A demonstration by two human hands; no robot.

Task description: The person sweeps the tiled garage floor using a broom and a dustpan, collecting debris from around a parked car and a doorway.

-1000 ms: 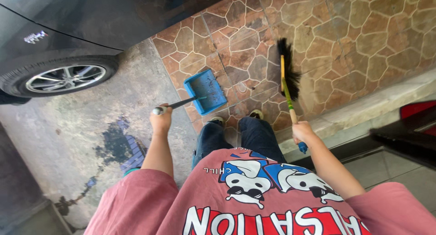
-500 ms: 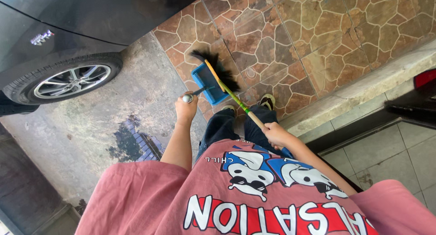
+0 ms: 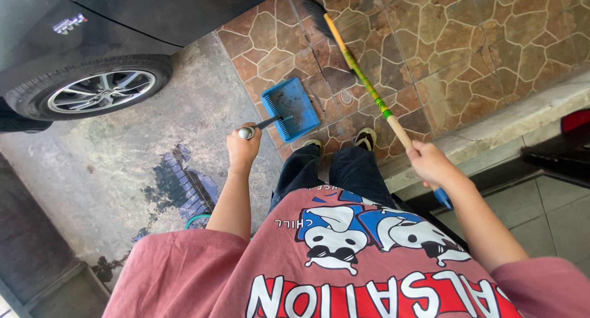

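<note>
Broom (image 3: 362,78) now off dustpan (image 3: 290,108), up-left.

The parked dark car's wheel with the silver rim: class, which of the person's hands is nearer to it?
Left. The left hand, gripping the blue plastic dustpan's handle, is just right of the wheel; the right hand, holding the broom, is far across.

Dark car (image 3: 123,23) parked top left — wheel (image 3: 101,90) on wet concrete (image 3: 123,170), stone-pattern tiles (image 3: 442,41) alongside.
</note>
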